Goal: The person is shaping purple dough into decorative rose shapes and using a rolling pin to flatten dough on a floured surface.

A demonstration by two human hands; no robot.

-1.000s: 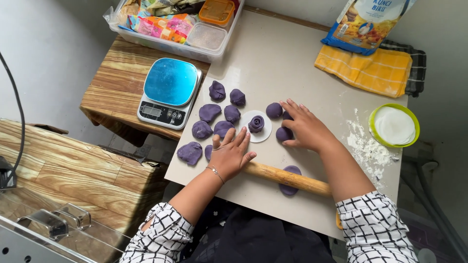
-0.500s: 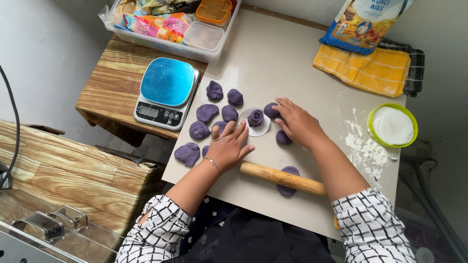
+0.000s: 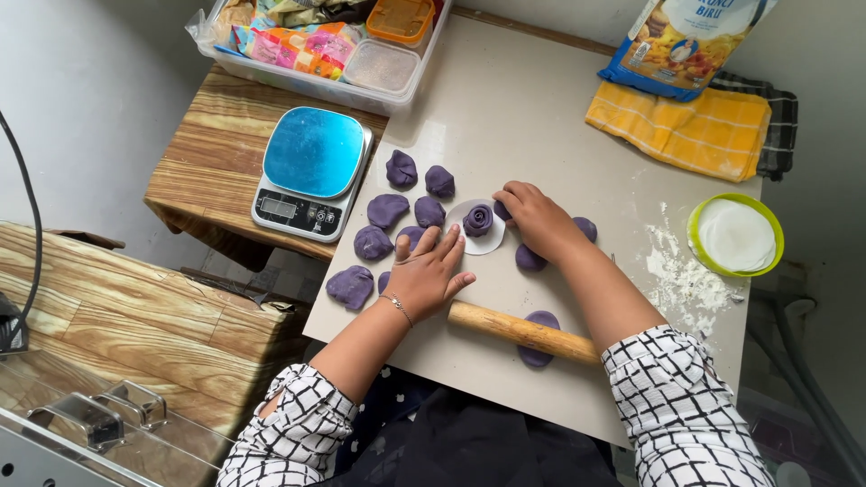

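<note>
A purple dough rose (image 3: 478,219) sits on a small white paper round (image 3: 492,240) on the pale work board (image 3: 505,117). My right hand (image 3: 534,219) lies just right of it, fingers curled down on the board at the paper's edge, over a purple piece. My left hand (image 3: 430,272) rests flat, fingers spread, below the rose and over a dough piece. Several purple dough lumps (image 3: 388,210) lie to the left. A wooden rolling pin (image 3: 523,332) lies across a flattened purple disc (image 3: 538,322) near my forearms.
A blue-topped kitchen scale (image 3: 311,171) stands on the wooden table at left. A clear tub of packets (image 3: 325,41) is at the back, a flour bag (image 3: 681,41) and yellow cloth (image 3: 681,131) at back right, a green-rimmed bowl (image 3: 735,236) and spilled flour (image 3: 681,275) at right.
My right hand has drawn back a little from the dough pieces toward the paper round's edge. My left hand has stayed flat on the board. The camera view has shifted slightly.
</note>
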